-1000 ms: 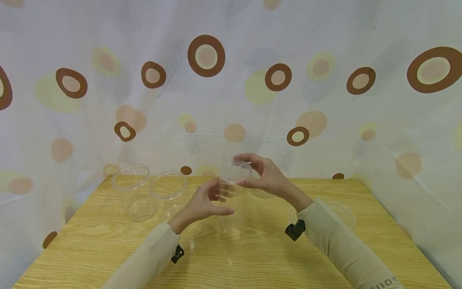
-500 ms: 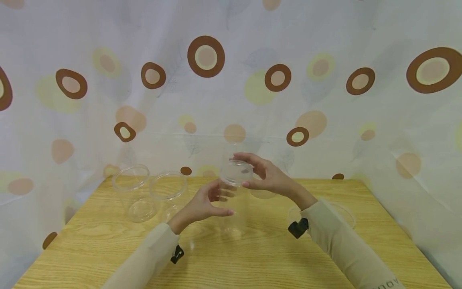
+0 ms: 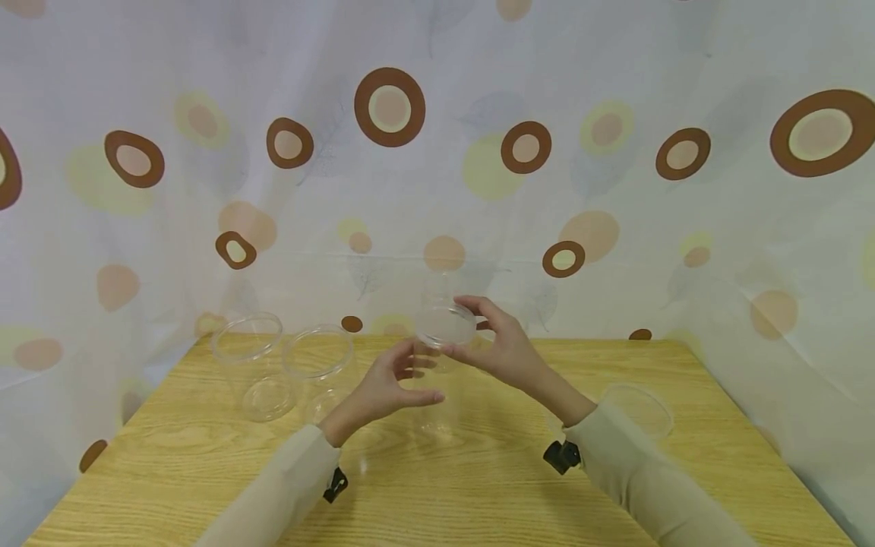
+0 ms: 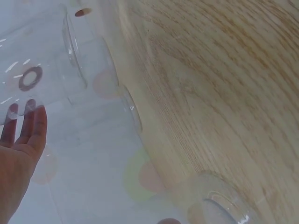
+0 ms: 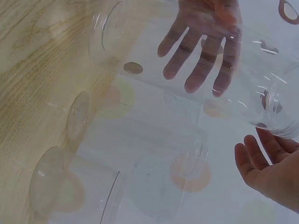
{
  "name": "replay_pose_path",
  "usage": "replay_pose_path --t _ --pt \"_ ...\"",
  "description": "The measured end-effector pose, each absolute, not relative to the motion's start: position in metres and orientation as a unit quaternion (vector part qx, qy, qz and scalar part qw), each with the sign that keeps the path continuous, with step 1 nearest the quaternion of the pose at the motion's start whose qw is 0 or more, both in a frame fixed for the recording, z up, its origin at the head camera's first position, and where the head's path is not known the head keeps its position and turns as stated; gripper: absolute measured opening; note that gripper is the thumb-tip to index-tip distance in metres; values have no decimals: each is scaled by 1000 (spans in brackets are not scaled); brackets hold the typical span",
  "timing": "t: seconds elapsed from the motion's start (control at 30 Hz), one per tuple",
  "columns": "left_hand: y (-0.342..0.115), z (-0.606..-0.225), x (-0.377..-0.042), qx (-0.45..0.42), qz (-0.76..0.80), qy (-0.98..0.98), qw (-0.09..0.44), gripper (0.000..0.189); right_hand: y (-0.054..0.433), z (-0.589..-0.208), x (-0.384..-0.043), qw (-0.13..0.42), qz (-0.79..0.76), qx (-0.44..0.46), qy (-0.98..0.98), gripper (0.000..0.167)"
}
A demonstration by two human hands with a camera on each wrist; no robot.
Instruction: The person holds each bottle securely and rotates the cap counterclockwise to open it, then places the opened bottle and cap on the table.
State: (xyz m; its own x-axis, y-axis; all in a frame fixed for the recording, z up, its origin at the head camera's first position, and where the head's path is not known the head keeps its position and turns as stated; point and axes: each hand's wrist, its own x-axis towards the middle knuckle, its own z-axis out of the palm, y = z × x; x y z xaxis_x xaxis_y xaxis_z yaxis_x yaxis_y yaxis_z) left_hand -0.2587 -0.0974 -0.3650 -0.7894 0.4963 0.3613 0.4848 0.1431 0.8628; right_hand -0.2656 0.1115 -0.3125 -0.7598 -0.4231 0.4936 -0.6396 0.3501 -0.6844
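Note:
A tall clear jar (image 3: 437,399) stands upright in the middle of the head view. My left hand (image 3: 383,386) holds its side, with the thumb nearer me and the fingers behind the see-through wall. In the right wrist view the fingers of that left hand (image 5: 203,51) show spread through the jar. Over the jar's top lies a clear round lid (image 3: 446,328). My right hand (image 3: 507,348) holds the edge of that lid between thumb and fingers; in the right wrist view its fingertips reach the ringed top end.
Two clear jars without lids, a far-left jar (image 3: 269,399) and a nearer jar (image 3: 317,372), stand left of my left hand. A clear round piece (image 3: 639,410) lies near my right forearm on the wooden table (image 3: 437,509). A patterned curtain (image 3: 437,197) hangs behind.
My right hand's fingers and thumb shift around the lid's edge, back and then forth, with the wrist turning. The left hand and the jar stay nearly in place.

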Motion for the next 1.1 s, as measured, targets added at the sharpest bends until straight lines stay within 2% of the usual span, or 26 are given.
replay_pose_path --t 0.17,0.33,0.47,0.57,0.67,0.83,0.9,1.1 --pt "-97 -364 -256 337 572 748 13 56 116 -313 -270 93 473 339 -808 61" --pt "-100 -365 -256 349 575 739 42 68 127 -309 -278 3 469 404 -786 60" --pt "-101 -367 -257 358 573 735 60 68 135 -305 -283 -67 472 440 -761 62" --pt "-101 -367 -256 358 571 736 63 66 137 -305 -284 -91 480 445 -750 66" --pt "-100 -367 -256 353 570 740 58 65 136 -306 -282 -63 479 441 -756 69" --pt "-99 -366 -254 341 573 744 43 64 129 -310 -275 45 480 399 -780 69" --pt "-99 -366 -253 336 575 745 37 63 126 -311 -271 70 487 378 -785 68" --pt "-98 -365 -252 332 572 750 30 64 122 -316 -266 86 492 346 -794 64"
